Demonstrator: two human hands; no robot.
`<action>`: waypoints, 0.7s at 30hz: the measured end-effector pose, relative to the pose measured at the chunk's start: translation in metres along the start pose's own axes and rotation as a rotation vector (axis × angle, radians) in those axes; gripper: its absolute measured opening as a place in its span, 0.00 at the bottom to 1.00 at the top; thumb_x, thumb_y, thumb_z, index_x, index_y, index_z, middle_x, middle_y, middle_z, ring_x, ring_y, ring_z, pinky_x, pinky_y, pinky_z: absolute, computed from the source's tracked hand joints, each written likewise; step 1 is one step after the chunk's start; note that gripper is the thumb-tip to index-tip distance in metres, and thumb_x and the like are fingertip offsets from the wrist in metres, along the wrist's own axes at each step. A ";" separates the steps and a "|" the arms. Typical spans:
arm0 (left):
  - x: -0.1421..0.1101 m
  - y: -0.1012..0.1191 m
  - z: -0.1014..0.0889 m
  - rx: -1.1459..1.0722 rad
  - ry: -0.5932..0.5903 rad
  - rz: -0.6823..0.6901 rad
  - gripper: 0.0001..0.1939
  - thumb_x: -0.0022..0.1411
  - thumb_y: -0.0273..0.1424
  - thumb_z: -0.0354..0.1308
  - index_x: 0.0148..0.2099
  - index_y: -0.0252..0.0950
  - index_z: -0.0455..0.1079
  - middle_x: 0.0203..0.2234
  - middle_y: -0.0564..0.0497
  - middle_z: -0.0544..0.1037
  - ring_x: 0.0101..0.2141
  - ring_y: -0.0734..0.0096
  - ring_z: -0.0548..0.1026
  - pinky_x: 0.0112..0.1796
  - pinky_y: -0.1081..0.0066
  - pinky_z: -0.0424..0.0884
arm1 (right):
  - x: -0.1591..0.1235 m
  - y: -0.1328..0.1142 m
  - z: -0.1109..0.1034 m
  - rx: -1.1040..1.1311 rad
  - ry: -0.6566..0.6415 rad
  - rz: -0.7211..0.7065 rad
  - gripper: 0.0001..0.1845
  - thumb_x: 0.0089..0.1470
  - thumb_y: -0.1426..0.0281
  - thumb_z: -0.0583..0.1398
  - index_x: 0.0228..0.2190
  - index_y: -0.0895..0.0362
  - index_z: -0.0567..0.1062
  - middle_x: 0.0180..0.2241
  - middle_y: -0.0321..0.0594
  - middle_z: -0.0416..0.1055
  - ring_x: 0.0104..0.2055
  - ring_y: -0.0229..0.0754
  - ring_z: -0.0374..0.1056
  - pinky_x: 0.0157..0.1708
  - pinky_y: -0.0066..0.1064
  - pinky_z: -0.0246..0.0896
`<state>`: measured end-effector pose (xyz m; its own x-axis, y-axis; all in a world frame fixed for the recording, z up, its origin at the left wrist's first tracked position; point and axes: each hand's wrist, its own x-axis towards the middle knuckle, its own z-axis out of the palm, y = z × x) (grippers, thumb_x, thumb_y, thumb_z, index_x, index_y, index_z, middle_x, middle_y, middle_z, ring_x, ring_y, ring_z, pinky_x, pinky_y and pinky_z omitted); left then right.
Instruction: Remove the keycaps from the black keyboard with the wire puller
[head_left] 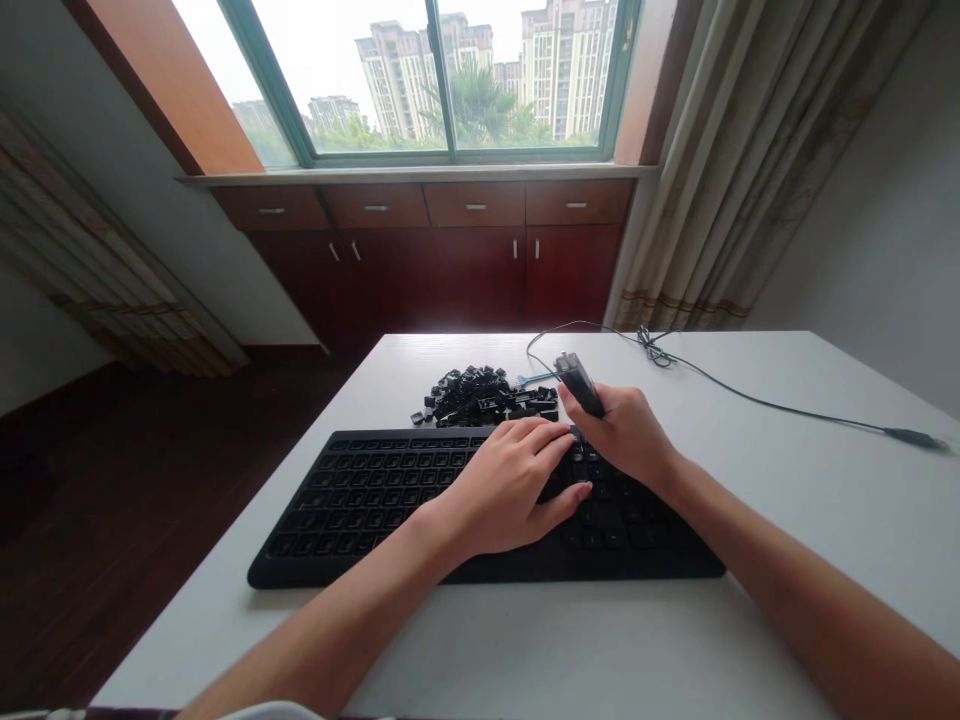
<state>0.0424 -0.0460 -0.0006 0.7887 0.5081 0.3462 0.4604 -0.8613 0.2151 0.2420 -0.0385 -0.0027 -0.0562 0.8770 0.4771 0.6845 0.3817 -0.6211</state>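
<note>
head view, left grip (510,490): fingers loosely spread over the keyboard (375,490), nothing seen held.
right grip (628,430): closed round a dark tool (579,385); working end hard to make out.
keyboard: beneath both grips, bare sockets left of the left one; uneven pressure could slide it on the table (840,490).
fingertips: left ones just beside the right grip; a slipping tool might scrape them.
caps (472,398): heaped beyond the left grip; a nudge could scatter them.
cord (651,345): beyond the right grip; a snag could tug it.
</note>
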 end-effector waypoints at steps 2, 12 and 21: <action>0.000 0.000 0.000 0.001 0.002 -0.002 0.25 0.73 0.45 0.52 0.62 0.33 0.69 0.59 0.39 0.74 0.59 0.51 0.70 0.60 0.51 0.68 | 0.001 0.001 -0.002 -0.013 -0.027 -0.024 0.18 0.62 0.63 0.59 0.22 0.56 0.69 0.18 0.32 0.64 0.22 0.35 0.57 0.26 0.28 0.53; 0.002 -0.001 0.005 -0.039 0.035 -0.040 0.24 0.73 0.44 0.53 0.61 0.33 0.68 0.57 0.41 0.75 0.57 0.52 0.71 0.59 0.51 0.68 | 0.005 0.000 0.006 0.126 0.002 0.056 0.24 0.63 0.57 0.58 0.19 0.55 0.64 0.17 0.30 0.58 0.21 0.35 0.54 0.24 0.28 0.52; 0.006 -0.005 0.004 -0.104 0.080 -0.138 0.21 0.72 0.40 0.55 0.61 0.34 0.68 0.59 0.41 0.73 0.59 0.53 0.70 0.61 0.53 0.68 | -0.001 0.000 0.007 0.110 0.004 -0.007 0.22 0.61 0.61 0.60 0.19 0.56 0.66 0.17 0.30 0.59 0.22 0.35 0.55 0.24 0.28 0.52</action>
<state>0.0461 -0.0388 -0.0035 0.6838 0.6243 0.3777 0.5141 -0.7796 0.3576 0.2372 -0.0370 -0.0074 -0.0572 0.8733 0.4839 0.6004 0.4173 -0.6821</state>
